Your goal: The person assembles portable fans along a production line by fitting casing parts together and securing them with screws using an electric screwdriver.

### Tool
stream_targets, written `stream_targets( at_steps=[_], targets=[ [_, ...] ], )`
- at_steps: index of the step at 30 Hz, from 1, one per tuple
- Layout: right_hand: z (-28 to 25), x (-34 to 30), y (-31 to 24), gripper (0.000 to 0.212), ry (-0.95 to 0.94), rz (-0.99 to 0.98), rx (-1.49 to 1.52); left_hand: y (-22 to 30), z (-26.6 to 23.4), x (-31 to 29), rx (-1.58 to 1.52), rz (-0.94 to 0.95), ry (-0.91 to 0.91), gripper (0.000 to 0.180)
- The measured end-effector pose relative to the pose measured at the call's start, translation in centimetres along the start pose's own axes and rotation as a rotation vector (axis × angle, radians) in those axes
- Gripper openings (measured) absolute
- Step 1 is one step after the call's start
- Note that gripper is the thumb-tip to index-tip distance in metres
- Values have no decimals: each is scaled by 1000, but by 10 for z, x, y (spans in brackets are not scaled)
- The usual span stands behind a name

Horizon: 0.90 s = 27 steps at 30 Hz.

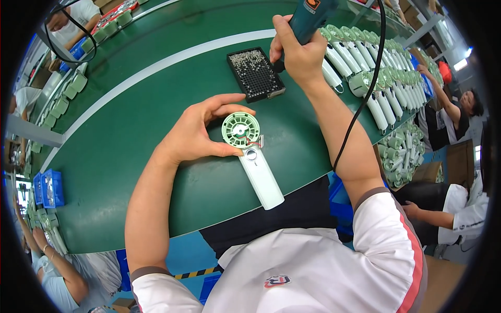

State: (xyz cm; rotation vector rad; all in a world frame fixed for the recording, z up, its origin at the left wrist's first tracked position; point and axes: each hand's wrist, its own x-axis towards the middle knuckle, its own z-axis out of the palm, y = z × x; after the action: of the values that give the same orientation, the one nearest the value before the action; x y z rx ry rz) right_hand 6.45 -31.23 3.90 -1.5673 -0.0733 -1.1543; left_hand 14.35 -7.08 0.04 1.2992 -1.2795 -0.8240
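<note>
My left hand [190, 130] is closed round the round, light green head of a handheld fan [265, 182]. The fan's white handle slants down toward the table's near edge, and thin red and green wires show at the open head. My right hand [302, 57] grips a teal electric screwdriver [313, 20] farther off. Its dark lower end is beside the right edge of a black screw tray [263, 86]. Small silver screws crowd the tray's far part, and bare holes show nearer me. Whether a screw sits on the driver's tip I cannot tell.
Rows of white-handled fans [360, 57] lie on the green table [115, 172] at the right. A black cable [360, 112] hangs across my right forearm. More fan parts [402, 156] are heaped below at the right. Blue bins [50, 189] stand at the left; people work nearby.
</note>
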Motion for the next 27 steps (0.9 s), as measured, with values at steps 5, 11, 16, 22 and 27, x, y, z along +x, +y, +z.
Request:
stream_targets(
  at_steps=[5, 11, 16, 22, 27],
  targets=[
    [1, 1, -5, 13, -9, -40, 25, -3, -2, -1, 3, -2, -5, 105],
    [25, -5, -61, 15, 145, 45, 255, -5, -3, 0, -11, -7, -15, 107],
    [64, -34, -105, 13, 108, 114, 431, -4, -5, -2, 3, 34, -16, 102],
    [56, -35, -76, 16, -248, -52, 399, -1, -9, -4, 17, 31, -18, 100],
    [61, -39, -74, 16, -248, -37, 359, -4, -11, -7, -14, 31, -12, 101]
  ],
)
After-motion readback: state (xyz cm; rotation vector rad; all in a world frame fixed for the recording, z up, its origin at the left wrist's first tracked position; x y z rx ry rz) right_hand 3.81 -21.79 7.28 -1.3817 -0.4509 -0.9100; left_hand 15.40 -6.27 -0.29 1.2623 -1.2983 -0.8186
